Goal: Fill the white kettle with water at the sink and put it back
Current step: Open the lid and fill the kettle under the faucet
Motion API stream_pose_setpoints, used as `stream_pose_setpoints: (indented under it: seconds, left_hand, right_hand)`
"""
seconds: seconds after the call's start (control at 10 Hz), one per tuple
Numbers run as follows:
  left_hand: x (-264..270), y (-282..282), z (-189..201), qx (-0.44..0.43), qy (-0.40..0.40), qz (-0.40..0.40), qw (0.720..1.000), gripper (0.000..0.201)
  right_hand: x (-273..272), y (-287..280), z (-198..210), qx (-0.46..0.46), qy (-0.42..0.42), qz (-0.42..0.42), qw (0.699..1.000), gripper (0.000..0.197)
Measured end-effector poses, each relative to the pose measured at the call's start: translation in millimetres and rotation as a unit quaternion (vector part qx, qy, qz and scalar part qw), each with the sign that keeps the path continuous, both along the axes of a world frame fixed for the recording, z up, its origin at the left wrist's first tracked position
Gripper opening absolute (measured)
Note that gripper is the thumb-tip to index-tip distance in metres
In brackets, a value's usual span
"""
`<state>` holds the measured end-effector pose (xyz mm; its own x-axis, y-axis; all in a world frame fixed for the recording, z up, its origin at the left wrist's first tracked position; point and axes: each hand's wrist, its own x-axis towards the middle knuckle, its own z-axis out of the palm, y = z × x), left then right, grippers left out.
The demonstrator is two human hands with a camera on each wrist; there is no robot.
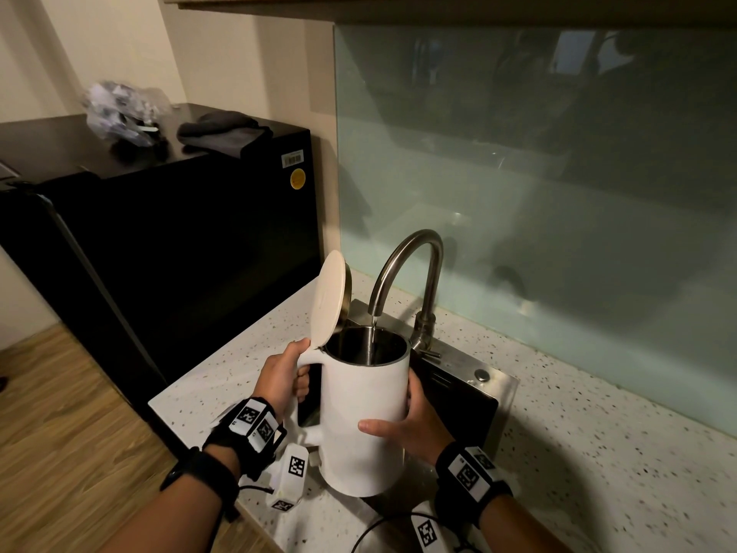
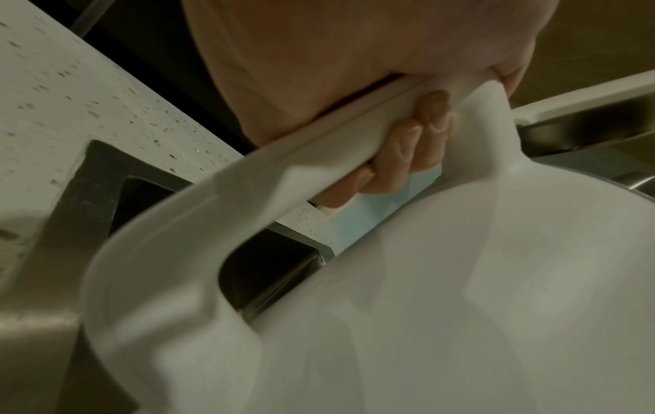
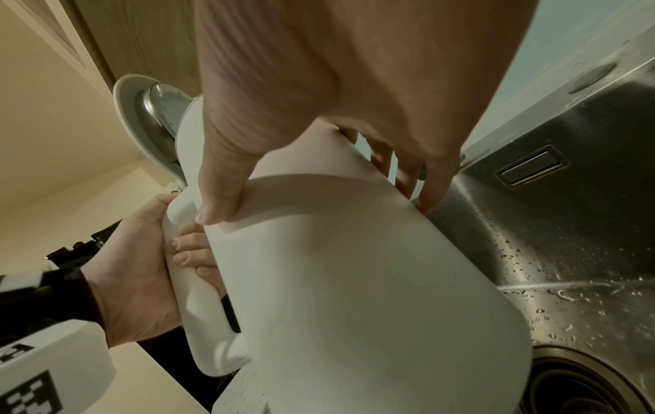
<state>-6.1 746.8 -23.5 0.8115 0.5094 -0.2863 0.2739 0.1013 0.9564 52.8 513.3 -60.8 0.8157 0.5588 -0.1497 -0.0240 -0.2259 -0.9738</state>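
The white kettle (image 1: 363,413) (image 2: 460,308) (image 3: 354,280) hangs over the steel sink (image 1: 484,391) (image 3: 567,224), its mouth under the curved faucet (image 1: 414,253). Its lid (image 1: 329,297) (image 3: 134,117) stands hinged upward. A thin stream of water (image 1: 373,333) runs into the steel interior. My left hand (image 1: 281,377) (image 3: 134,266) grips the handle (image 2: 248,196), its fingers (image 2: 418,145) wrapped through the loop. My right hand (image 1: 414,425) (image 3: 319,84) clasps the kettle's body, thumb on the near side and fingers round the far side.
A speckled white counter (image 1: 598,433) surrounds the sink, with a glass backsplash (image 1: 558,193) behind. To the left stands a black fridge (image 1: 179,233) carrying a dark cloth (image 1: 223,131) and a plastic bag (image 1: 119,109). The sink drain (image 3: 585,386) lies below the kettle. A black cable (image 1: 371,528) crosses the counter's near edge.
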Motion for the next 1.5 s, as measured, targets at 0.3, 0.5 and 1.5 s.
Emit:
stream_pose_setpoints:
  seconds: [0.3, 0.5, 1.5]
  left_hand:
    - [0.3, -2.2, 2.1, -0.002, 0.000, -0.003, 1.000, 0.045]
    - [0.2, -3.3, 3.5, -0.001, 0.002, 0.000, 1.000, 0.045]
    - [0.2, -3.0, 3.1, 0.000, 0.000, -0.005, 1.000, 0.045]
  right_hand:
    - [0.5, 0.6, -1.0, -0.015, -0.004, -0.006, 1.000, 0.119]
    - [0.5, -0.3, -0.8, -0.021, -0.001, -0.003, 1.000, 0.119]
    - [-0.5, -0.4, -1.0, -0.020, 0.002, -0.005, 1.000, 0.124]
